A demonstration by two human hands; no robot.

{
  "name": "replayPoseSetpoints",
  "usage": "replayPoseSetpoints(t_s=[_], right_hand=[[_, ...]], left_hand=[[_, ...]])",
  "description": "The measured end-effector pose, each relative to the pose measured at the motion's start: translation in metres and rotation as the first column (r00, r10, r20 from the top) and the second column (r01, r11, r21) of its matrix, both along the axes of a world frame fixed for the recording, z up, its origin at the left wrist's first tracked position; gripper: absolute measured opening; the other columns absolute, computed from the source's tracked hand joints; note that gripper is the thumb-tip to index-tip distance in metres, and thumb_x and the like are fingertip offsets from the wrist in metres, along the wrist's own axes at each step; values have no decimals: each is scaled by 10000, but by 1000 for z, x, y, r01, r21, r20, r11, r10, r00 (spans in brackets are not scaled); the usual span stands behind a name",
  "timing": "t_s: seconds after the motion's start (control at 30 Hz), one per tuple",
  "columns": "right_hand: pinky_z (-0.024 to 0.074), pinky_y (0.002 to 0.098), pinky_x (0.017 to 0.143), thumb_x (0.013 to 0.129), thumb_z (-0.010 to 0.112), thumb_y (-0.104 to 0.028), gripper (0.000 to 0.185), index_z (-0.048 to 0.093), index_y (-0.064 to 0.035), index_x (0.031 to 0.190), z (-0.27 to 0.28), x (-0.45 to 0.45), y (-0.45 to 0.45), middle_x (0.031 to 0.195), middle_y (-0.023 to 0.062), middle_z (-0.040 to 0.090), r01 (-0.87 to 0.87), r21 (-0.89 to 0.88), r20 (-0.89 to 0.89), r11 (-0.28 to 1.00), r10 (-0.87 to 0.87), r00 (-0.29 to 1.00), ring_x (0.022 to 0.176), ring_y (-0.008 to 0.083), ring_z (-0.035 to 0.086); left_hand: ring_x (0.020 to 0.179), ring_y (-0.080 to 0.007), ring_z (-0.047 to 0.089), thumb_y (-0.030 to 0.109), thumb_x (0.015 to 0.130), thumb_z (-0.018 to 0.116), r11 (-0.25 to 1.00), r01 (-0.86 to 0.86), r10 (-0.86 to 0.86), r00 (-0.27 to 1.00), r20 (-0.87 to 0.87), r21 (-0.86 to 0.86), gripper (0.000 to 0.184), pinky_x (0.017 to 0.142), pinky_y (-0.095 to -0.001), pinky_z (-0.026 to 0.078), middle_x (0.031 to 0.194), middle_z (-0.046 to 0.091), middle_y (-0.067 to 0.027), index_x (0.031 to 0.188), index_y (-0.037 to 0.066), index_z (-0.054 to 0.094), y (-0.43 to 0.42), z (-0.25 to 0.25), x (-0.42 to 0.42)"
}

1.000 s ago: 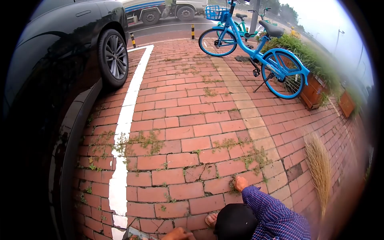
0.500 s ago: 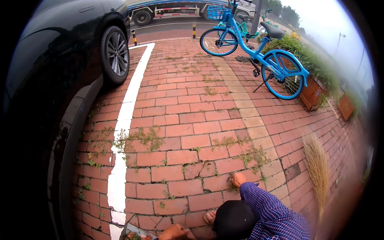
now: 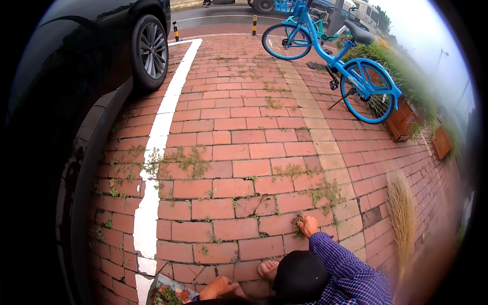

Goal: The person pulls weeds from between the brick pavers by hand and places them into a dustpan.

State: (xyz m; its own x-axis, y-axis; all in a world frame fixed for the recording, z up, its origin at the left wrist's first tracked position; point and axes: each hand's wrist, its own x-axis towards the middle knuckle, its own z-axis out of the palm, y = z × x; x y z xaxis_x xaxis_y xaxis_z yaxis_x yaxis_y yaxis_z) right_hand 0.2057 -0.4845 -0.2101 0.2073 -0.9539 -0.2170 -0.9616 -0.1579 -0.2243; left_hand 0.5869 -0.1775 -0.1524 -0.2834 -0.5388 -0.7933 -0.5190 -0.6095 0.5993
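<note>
- Weed clump (image 3: pixel 297 226): at the fingers of the right hand (image 3: pixel 308 226), on the brick paving (image 3: pixel 261 248), well to the right of the white line (image 3: pixel 147 219)
- Handling: it looks light, soft and limp, with thin stems that could tear, so the surest hold is probably low down, close to the brick joint
- Right hand: fingers curled in with little gap, seemingly pinching the clump; how firm the grip is cannot be told
- Left hand (image 3: pixel 218 288): loosely bent, beside a tray (image 3: pixel 161 279) of greenery just right of the white line's near end; whether it holds anything cannot be told
- Hidden or cut off: the clump's roots and some of its leaves are out of sight; the lower frame edge cuts the tray; right of the line, a black rounded shape (image 3: pixel 301 277) covers part of the person, cap or knee being hard to say; the far-right broom (image 3: pixel 401 213) blurs towards its handle
</note>
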Motion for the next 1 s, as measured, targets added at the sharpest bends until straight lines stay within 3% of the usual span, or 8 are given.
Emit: replayPoseSetpoints(t_s=[0.23, 0.3, 0.4, 0.57, 0.63, 0.7, 0.8, 1.0], right_hand=[[522, 502, 706, 979, 650, -417, 529, 614, 109, 1032, -48, -9, 27, 808, 301, 634, 227, -175, 327, 958, -161, 931, 805, 406, 671], [508, 492, 688, 981, 648, -399, 510, 607, 109, 1012, -39, -10, 24, 795, 291, 626, 259, 19, 395, 966, -245, 885, 771, 382, 650], [476, 461, 645, 990, 643, -345, 447, 592, 99, 974, -27, -14, 24, 763, 263, 597, 248, 141, 468, 958, -286, 836, 701, 315, 580], [485, 429, 692, 1009, 622, -290, 397, 633, 94, 1109, -12, -9, 8, 839, 203, 667, 299, 446, 397, 844, -486, 778, 744, 270, 593], [499, 409, 715, 1012, 620, -239, 353, 666, 83, 1150, -21, -14, 7, 931, 158, 712, 285, 528, 449, 800, -548, 706, 805, 229, 625], [522, 377, 708, 1001, 634, -208, 309, 696, 71, 1118, -3, -8, 9, 927, 133, 724, 299, 597, 496, 744, -635, 592, 823, 204, 656], [551, 340, 689, 980, 661, -179, 241, 698, 56, 1024, 28, 6, 10, 942, 106, 729, 257, 777, 450, 575, -792, 412, 820, 171, 686], [490, 333, 599, 982, 657, -187, 218, 668, 26, 1024, 36, 54, 11, 862, 60, 634, 166, 783, 514, 599, -774, 371, 748, 150, 575]], left_hand=[[900, -382, 722, 448, 973, 604, 996, 43, -39, 998, 55, -72, 463, 858, -456, 547, 914, 744, -227, 1001, 15, 768, 0, 8, -4], [595, -280, 634, 467, 964, 659, 957, -278, 272, 958, -86, -79, 487, 564, -452, 472, 705, 691, -189, 772, 23, 722, 46, -75, -17], [508, -212, 521, 432, 981, 671, 985, -148, 157, 983, 92, -91, 472, 505, -419, 415, 602, 613, -126, 700, 53, 662, 8, 8, -13], [563, -211, 542, 400, 977, 691, 942, -204, 230, 971, 71, -266, 403, 547, -424, 443, 655, 616, -114, 761, 61, 657, 21, -8, -19], [661, -258, 632, 411, 977, 674, 972, -234, 232, 971, 65, 32, 386, 613, -450, 488, 744, 678, -154, 855, 47, 708, 13, -6, -18], [903, -382, 721, 425, 979, 612, 998, 61, -60, 997, 48, -26, 444, 856, -459, 545, 924, 742, -231, 1021, 9, 762, -11, 4, -1], [941, -411, 714, 370, 968, 642, 998, -25, 30, 993, 111, -49, 402, 847, -472, 534, 930, 729, -259, 1013, -13, 754, -10, 15, -6], [864, -435, 691, 350, 953, 646, 979, -101, 106, 994, 18, -179, 386, 781, -482, 528, 864, 698, -251, 904, -25, 723, 0, 4, -5]])
